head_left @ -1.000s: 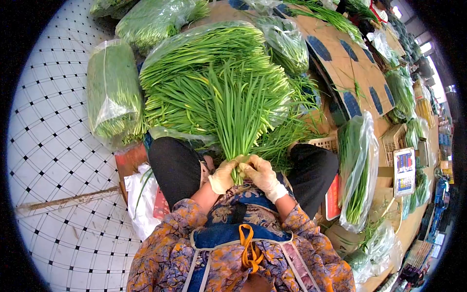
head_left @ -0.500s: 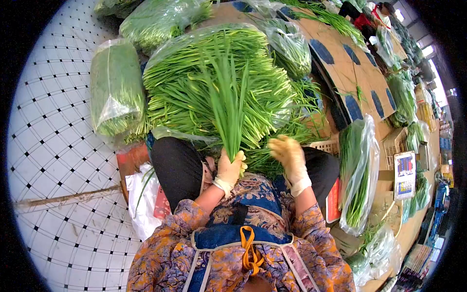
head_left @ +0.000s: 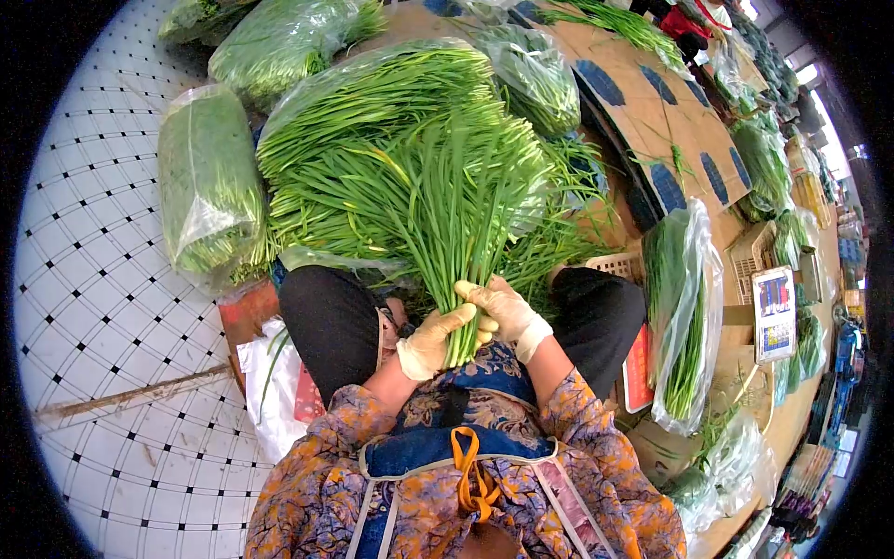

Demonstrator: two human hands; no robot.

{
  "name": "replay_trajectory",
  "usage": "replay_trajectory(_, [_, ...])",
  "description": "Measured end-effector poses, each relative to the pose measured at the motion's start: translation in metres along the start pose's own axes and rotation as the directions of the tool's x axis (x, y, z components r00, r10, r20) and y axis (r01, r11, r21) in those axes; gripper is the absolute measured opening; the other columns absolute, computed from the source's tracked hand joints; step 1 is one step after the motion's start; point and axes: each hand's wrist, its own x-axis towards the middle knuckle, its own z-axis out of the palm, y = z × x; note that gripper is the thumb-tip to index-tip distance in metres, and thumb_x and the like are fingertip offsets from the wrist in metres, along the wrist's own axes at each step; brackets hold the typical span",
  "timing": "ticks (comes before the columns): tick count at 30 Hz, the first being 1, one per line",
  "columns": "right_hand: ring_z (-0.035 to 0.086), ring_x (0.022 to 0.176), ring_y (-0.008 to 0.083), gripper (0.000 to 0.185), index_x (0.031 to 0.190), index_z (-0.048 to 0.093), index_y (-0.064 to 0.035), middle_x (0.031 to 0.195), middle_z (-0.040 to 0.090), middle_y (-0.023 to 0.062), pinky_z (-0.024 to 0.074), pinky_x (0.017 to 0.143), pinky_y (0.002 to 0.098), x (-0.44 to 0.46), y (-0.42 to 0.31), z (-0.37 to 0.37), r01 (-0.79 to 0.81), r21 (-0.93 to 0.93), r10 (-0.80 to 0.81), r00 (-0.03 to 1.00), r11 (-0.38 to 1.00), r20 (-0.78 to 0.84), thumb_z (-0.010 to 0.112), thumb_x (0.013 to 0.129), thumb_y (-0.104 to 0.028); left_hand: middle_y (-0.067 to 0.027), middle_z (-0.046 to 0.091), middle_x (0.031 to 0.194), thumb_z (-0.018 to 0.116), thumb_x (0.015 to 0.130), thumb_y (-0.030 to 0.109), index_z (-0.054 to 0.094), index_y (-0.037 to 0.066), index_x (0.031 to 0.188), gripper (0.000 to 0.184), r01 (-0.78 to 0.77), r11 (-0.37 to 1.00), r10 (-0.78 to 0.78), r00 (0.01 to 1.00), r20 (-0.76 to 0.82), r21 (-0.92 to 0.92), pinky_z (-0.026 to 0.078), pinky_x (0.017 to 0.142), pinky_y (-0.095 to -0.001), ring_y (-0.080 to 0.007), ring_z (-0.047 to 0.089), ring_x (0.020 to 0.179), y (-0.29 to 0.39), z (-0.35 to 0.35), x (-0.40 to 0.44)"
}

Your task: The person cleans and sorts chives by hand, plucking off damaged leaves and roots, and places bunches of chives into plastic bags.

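Observation:
A bunch of long green garlic chives stands upright over my lap, its leaves fanning away from me and its pale stem ends toward me. My left hand, in a cream glove, is closed round the stems low down. From the other side my right hand, gloved the same way, grips the bunch a little higher, fingers wrapped at the stems. Beyond the bunch lies a big heap of chives on an opened plastic bag, partly hidden by the held leaves.
A packed bag of chives stands left of the heap on the tiled floor. To my right are a bagged bundle, a scale display and a plastic crate. Flattened cardboard lies at the far right.
My right hand has come in from the right and closed on the chives. The bunch looks fuller and more fanned out, and my left hand sits slightly lower. The view has shifted a little.

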Motion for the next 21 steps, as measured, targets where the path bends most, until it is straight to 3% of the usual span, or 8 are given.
replay_trajectory(2, [0.053, 0.068, 0.0125, 0.037, 0.108, 0.049, -0.0018, 0.082, 0.058, 0.0051, 0.0444, 0.059, 0.0262, 0.01, 0.007, -0.005, -0.018, -0.117, -0.004, 0.983, 0.993, -0.184, 0.06, 0.081, -0.024, -0.0103, 0.063, 0.089, 0.058, 0.082, 0.03, 0.053, 0.005, 0.106, 0.035, -0.07, 0.987, 0.092, 0.983, -0.156, 0.142, 0.051, 0.062, -0.0297, -0.0189, 0.061, 0.073, -0.007, -0.011, 0.01])
replay_trajectory(3, [0.052, 0.07, 0.0111, 0.034, 0.105, 0.05, -0.0013, 0.085, 0.057, 0.0059, 0.0445, 0.063, 0.0247, 0.014, 0.02, -0.008, 0.241, -0.13, -0.262, 0.946, 0.962, -0.188, 0.06, 0.082, -0.024, -0.0105, 0.063, 0.089, 0.058, 0.083, 0.027, 0.052, 0.004, 0.107, 0.034, -0.071, 0.989, 0.094, 0.978, -0.185, 0.128, 0.052, 0.064, -0.0305, -0.0212, 0.062, 0.077, -0.01, -0.021, 0.011])
replay_trajectory(4, [0.052, 0.07, 0.0111, 0.034, 0.105, 0.05, -0.0013, 0.085, 0.057, 0.0059, 0.0445, 0.063, 0.0247, 0.017, 0.029, -0.014, 0.24, -0.13, -0.261, 0.947, 0.962, -0.188, 0.06, 0.082, -0.024, -0.0105, 0.063, 0.089, 0.058, 0.083, 0.027, 0.052, 0.004, 0.107, 0.034, -0.071, 0.989, 0.094, 0.978, -0.186, 0.127, 0.052, 0.064, -0.0305, -0.0212, 0.062, 0.077, -0.011, -0.023, 0.012])
replay_trajectory(6, [0.049, 0.07, 0.0072, 0.029, 0.107, 0.049, -0.0025, 0.086, 0.055, 0.0018, 0.0412, 0.061, 0.0225, 0.012, 0.036, -0.021, 0.266, -0.296, -0.382, 0.796, 0.918, -0.47, 0.056, 0.085, -0.021, -0.0108, 0.062, 0.089, 0.057, 0.084, 0.022, 0.051, 0.004, 0.108, 0.031, -0.067, 0.995, 0.082, 0.976, -0.203, 0.078, 0.053, 0.067, -0.0316, -0.0243, 0.062, 0.084, -0.014, -0.025, 0.012])
replay_trajectory(11, [0.05, 0.057, 0.0082, 0.013, 0.09, 0.055, -0.0037, 0.068, 0.055, 0.0019, 0.0426, 0.053, 0.0215, -0.012, 0.01, -0.003, 0.193, -0.42, -0.36, 0.858, 0.887, -0.366, 0.055, 0.084, -0.015, -0.0102, 0.06, 0.093, 0.053, 0.086, 0.022, 0.048, 0.005, 0.113, 0.032, -0.068, 0.996, 0.075, 0.989, -0.131, 0.057, 0.052, 0.069, -0.0332, -0.0234, 0.061, 0.083, -0.015, -0.02, 0.017])
replay_trajectory(16, [0.06, 0.06, 0.0252, 0.037, 0.088, 0.054, -0.0019, 0.07, 0.06, 0.0133, 0.0468, 0.058, 0.0342, 0.005, 0.03, -0.01, 0.033, -0.763, -0.379, 0.881, 0.645, -0.282, 0.062, 0.077, -0.036, -0.0081, 0.058, 0.103, 0.044, 0.09, 0.028, 0.044, 0.005, 0.119, 0.037, -0.061, 0.986, 0.061, 0.998, -0.002, -0.155, 0.05, 0.074, -0.0352, -0.0211, 0.06, 0.086, -0.014, -0.021, 0.016])
replay_trajectory(19, [0.06, 0.067, 0.03, 0.037, 0.084, 0.055, -0.0024, 0.07, 0.06, 0.0152, 0.0459, 0.06, 0.0364, 0.004, 0.027, -0.007, -0.025, -0.607, -0.229, 0.913, 0.794, -0.337, 0.062, 0.077, -0.038, -0.0082, 0.056, 0.106, 0.047, 0.088, 0.026, 0.044, 0.006, 0.119, 0.037, 0.016, 0.973, 0.006, 0.996, 0.093, -0.23, 0.05, 0.076, -0.0347, -0.0208, 0.059, 0.089, -0.015, -0.025, 0.011])
replay_trajectory(21, [0.06, 0.066, 0.0286, 0.036, 0.083, 0.056, -0.0025, 0.068, 0.06, 0.0144, 0.0457, 0.06, 0.0359, -0.001, 0.018, 0.002, -0.033, -0.715, -0.305, 0.89, 0.699, -0.339, 0.062, 0.077, -0.037, -0.0083, 0.056, 0.105, 0.05, 0.087, 0.021, 0.042, 0.006, 0.121, 0.038, -0.004, 0.995, 0.009, 0.999, 0.046, -0.102, 0.05, 0.078, -0.0357, -0.0217, 0.058, 0.089, -0.015, -0.026, 0.013])
